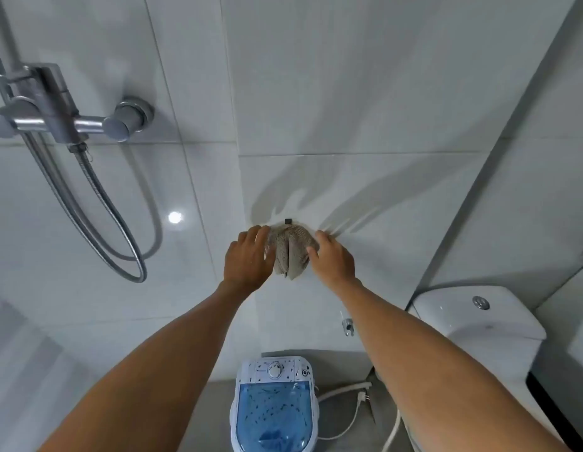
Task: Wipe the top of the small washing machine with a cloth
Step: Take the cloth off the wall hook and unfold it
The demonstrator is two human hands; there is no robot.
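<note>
A beige-grey cloth (290,251) hangs bunched from a small dark hook (288,221) on the white tiled wall. My left hand (249,261) cups its left side and my right hand (332,259) touches its right side, both arms stretched forward. Whether the fingers grip the cloth or only rest on it I cannot tell. Far below, on the grey floor, stands the small washing machine (274,402): white body, speckled control panel with a dial, and a translucent blue lid.
A chrome shower mixer (65,115) with a looping metal hose (120,249) is on the wall at left. A white toilet cistern (479,318) stands at right. A white cable and plug (358,396) lie on the floor beside the machine.
</note>
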